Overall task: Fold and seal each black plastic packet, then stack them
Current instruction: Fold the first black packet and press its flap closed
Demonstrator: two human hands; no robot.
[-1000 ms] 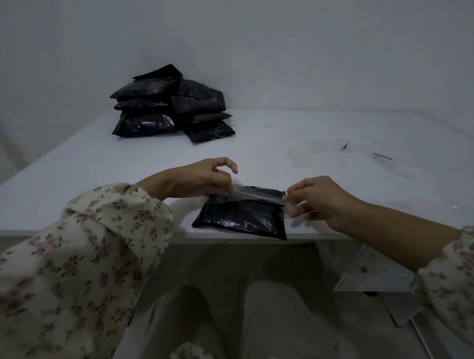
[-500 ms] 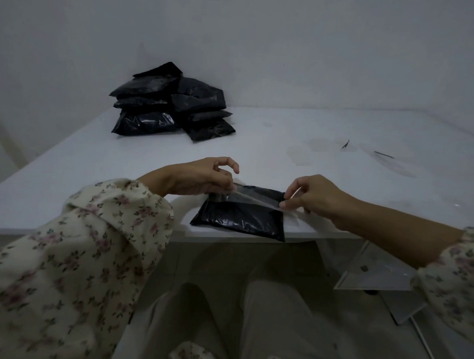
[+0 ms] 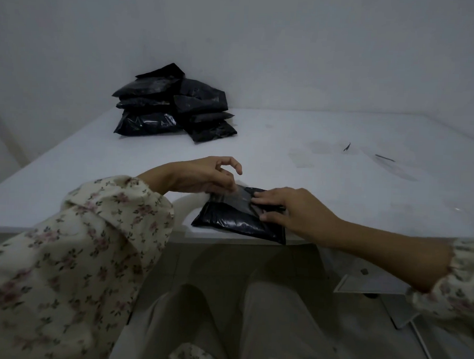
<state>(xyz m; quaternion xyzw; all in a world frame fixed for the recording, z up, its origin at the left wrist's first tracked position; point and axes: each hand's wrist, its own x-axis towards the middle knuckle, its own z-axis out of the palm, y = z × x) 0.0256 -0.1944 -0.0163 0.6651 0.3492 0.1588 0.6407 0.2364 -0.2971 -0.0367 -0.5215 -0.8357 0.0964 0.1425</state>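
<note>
Glossy black packet (image 3: pixel 236 224): left grip (image 3: pixel 206 175) pinches its clear tape (image 3: pixel 241 200), right grip (image 3: pixel 291 209) presses flat, fingers straight.

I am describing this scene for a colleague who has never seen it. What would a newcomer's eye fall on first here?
First, the two hands at the near edge of the white table: the left hand pinches one end of a clear strip over a black packet, while the right hand presses flat fingers on the packet's right side. Next, the pile of black packets at the table's far left, near the wall.
</note>
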